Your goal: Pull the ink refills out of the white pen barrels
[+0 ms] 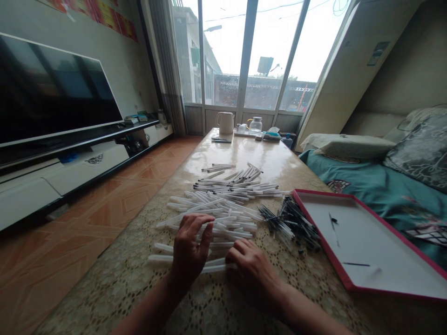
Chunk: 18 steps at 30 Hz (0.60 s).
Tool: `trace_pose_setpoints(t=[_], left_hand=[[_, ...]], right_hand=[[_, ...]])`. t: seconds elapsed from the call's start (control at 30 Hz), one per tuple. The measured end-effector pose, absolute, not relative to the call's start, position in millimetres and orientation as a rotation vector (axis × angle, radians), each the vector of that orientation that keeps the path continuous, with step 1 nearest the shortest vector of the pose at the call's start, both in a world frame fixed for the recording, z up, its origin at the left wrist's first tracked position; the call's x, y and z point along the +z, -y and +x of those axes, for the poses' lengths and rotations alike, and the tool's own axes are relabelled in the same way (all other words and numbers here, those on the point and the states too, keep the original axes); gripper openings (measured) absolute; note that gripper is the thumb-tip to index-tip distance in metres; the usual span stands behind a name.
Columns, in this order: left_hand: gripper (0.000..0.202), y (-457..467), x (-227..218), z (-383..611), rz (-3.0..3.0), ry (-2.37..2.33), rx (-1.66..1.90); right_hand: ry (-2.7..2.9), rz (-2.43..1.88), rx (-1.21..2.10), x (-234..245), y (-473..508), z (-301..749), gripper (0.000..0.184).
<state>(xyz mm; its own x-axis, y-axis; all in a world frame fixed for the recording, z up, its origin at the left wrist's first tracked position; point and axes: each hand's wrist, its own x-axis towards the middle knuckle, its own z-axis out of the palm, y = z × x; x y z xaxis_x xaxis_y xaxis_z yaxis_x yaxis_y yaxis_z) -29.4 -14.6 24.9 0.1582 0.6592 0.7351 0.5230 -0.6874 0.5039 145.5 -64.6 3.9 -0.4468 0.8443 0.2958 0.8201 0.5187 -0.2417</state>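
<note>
So here's where I'm at with this lot. My left hand (pixel 191 244) is over the near edge of the pile, fingers bent, thumb tip close to the forefinger. From this angle I can't tell if there's anything pinched in there. My right hand (pixel 248 261) has its fingers curled down at the end of a whitish, see-through plastic tube (pixel 215 268); touching it for sure by the look of it, but whether it's gripped is hidden under my knuckles.

Progress? I'd call it partway, tops. Up the table with a beige flower-patterned surface (pixel 122 286) there's a band of slim white sticks with dark ends (pixel 240 187), and those look like the sorted or finished bunch to me. Nearer my hands it's loads of plain frosty white tubes (pixel 239 226) with no dark ends that I can make out, so probably plenty left. Off to the right is a messy heap of thin black and clear pieces (pixel 296 221), just beside a shallow white tray with a pinky-red rim (pixel 335 256).

Looks-wise, the tubes are straight, slim and a bit cloudy, lying mostly crosswise, some slanted over each other. The near few are spread out more than the rest.
</note>
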Motion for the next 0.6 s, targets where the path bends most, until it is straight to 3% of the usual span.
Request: trace_pose_setpoints(t=[0.33,0.6], left_hand=[[0.013,18.7,18.2,-21.9,2.483,-1.092,1.326],[0.012,19.3,12.8,-16.7,2.555,-1.064,1.180]], right_hand=[[2.283,-1.436,0.136,13.2,70.8,141.6,0.022],[2.094,-1.532,0.014,32.2,26.2,189.3,0.009]])
